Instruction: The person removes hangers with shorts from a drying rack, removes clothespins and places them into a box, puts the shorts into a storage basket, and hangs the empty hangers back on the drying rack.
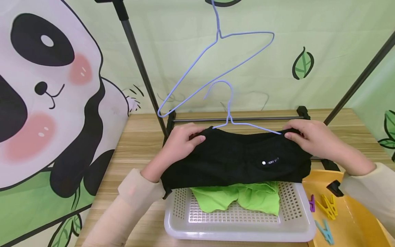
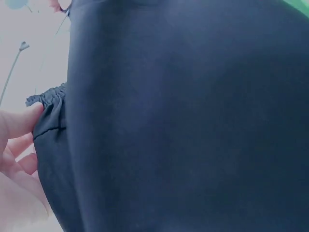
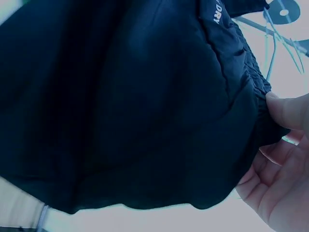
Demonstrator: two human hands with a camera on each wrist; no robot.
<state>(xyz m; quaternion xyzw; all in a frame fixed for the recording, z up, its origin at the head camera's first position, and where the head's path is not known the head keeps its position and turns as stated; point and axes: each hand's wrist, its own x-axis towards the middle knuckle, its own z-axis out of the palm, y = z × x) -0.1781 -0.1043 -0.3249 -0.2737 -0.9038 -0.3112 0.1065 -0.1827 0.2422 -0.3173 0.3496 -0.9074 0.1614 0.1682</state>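
Black shorts (image 1: 237, 157) with a gathered elastic waistband and small white lettering hang spread between both hands. My left hand (image 1: 182, 142) pinches the left end of the waistband between thumb and fingers. At the other end, my right hand (image 1: 316, 139) grips the waistband the same way; its thumb (image 3: 287, 111) shows on the fabric in the right wrist view. A blue wire hanger (image 1: 229, 103) rises from the waistband opening, hook upward, its lower part hidden by the cloth. The left wrist view is mostly filled by dark fabric (image 2: 169, 121).
Below the shorts, a white perforated basket (image 1: 240, 233) holds a bright green garment (image 1: 237, 197). An orange tray (image 1: 355, 219) at right contains yellow (image 1: 328, 207), purple and light-blue clothespins. Another blue hanger (image 1: 188, 68) hangs above, between the dark rack poles (image 1: 139, 58).
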